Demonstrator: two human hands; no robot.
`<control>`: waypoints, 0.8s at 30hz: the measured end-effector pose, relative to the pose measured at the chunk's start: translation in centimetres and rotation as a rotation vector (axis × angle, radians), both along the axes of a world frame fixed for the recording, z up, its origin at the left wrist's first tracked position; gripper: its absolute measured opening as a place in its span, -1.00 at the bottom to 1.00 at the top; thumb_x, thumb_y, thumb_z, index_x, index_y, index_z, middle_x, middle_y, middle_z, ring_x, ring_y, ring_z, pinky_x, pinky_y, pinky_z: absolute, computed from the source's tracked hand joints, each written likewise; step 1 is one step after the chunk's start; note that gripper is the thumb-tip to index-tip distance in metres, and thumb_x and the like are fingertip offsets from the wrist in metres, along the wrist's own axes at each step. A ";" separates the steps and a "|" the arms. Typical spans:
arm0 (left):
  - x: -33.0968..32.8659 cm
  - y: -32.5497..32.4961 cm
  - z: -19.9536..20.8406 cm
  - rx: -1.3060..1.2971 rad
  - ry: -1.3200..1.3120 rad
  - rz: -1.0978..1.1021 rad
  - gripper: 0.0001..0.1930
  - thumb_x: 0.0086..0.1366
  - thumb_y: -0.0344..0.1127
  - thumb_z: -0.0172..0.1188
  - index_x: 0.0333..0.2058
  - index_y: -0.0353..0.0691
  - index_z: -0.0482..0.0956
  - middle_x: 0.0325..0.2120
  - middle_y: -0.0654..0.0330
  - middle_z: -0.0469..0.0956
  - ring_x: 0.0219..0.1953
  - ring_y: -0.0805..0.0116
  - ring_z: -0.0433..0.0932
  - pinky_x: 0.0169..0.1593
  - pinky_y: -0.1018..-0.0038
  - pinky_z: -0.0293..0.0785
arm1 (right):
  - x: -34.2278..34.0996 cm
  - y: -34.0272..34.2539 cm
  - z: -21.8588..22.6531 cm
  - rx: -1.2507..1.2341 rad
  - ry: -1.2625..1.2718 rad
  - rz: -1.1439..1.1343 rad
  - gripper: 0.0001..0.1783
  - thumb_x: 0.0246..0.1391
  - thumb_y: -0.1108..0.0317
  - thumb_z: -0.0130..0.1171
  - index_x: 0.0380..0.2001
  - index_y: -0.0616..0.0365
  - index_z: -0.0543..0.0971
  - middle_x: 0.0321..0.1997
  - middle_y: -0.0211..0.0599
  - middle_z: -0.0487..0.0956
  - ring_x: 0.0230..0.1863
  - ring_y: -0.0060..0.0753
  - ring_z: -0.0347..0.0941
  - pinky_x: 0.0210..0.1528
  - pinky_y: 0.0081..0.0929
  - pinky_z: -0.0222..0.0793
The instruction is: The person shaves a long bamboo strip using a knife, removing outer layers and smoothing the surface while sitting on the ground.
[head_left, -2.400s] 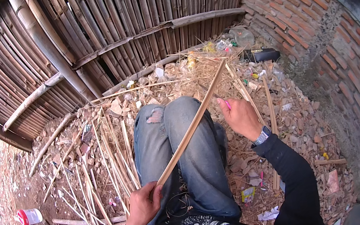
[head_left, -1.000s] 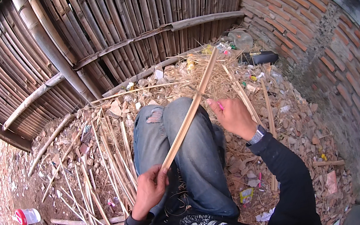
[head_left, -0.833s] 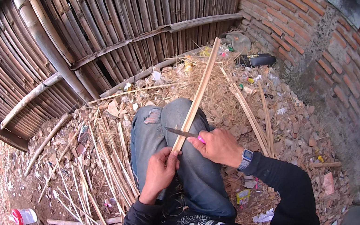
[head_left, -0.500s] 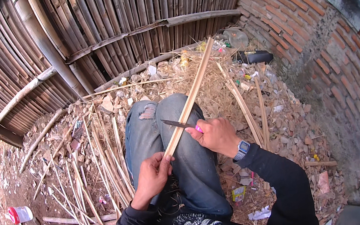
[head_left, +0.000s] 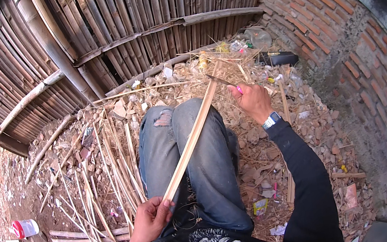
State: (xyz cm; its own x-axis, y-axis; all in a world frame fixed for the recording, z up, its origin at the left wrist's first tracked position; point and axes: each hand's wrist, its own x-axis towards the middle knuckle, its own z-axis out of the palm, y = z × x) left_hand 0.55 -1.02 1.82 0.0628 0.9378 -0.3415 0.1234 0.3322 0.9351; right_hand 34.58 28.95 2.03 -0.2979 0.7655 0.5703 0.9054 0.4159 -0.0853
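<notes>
Pinched between the thumb and fingers of the left hand (head_left: 148, 222) is the near end of a pale bamboo strip (head_left: 190, 144), which slants up and away over the person's right thigh (head_left: 207, 154) toward the right hand (head_left: 254, 102). That right hand is closed around the pink handle of a knife (head_left: 221, 81), its dark blade lying across the strip near the far end; at this range it is hard to say whether the edge bites or only rests there.

The step looks like shaving or smoothing the strip. To do it well, the left hand should pinch firmly so the strip cannot roll, and the right should keep the blade at a shallow, even angle, taking thin shavings rather than digging in. Because the strip points back at the left fingers, any stroke toward them ought to stop well short, and the thigh beneath deserves the same care.

Beyond the left hand, to its upper left, lie many loose split strips (head_left: 124, 177), with bamboo poles (head_left: 90, 235) just left of it. Past the right hand stands a brick wall (head_left: 318, 15), and ahead of both hands a bamboo fence (head_left: 145, 7) rises behind rubble and straw.
</notes>
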 end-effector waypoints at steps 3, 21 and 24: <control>0.1 0.1 -0.8 -0.008 -0.090 -0.002 -0.72 0.61 -0.21 0.08 -0.18 -0.32 0.62 -0.66 0.38 0.42 -0.67 0.69 0.24 -0.58 0.65 0.11 | -0.3 0.8 0.6 0.049 -0.011 0.018 -0.31 0.40 -0.22 0.04 -0.62 0.13 0.57 -0.77 -0.08 0.49 -0.68 0.07 0.54 -0.62 -0.04 0.42; -1.7 -3.6 -1.9 -0.168 -0.201 -0.017 -0.72 0.61 -0.22 0.07 -0.12 -0.34 0.61 -0.64 0.37 0.41 -0.64 0.66 0.24 -0.56 0.62 0.11 | 1.4 5.8 1.2 -0.065 0.311 -0.158 -0.24 0.45 -0.23 -0.10 -0.51 0.24 0.67 -0.60 0.17 0.59 -0.48 0.33 0.56 -0.39 0.12 0.44; -0.6 -2.0 -2.2 -0.219 -0.322 0.000 -0.72 0.62 -0.19 0.03 -0.12 -0.30 0.58 -0.65 0.38 0.35 -0.66 0.64 0.18 -0.57 0.61 0.08 | -0.6 2.5 2.5 -0.142 0.371 -0.025 -0.23 0.46 -0.21 -0.08 -0.61 0.23 0.58 -0.69 0.11 0.52 -0.60 0.23 0.48 -0.52 0.06 0.33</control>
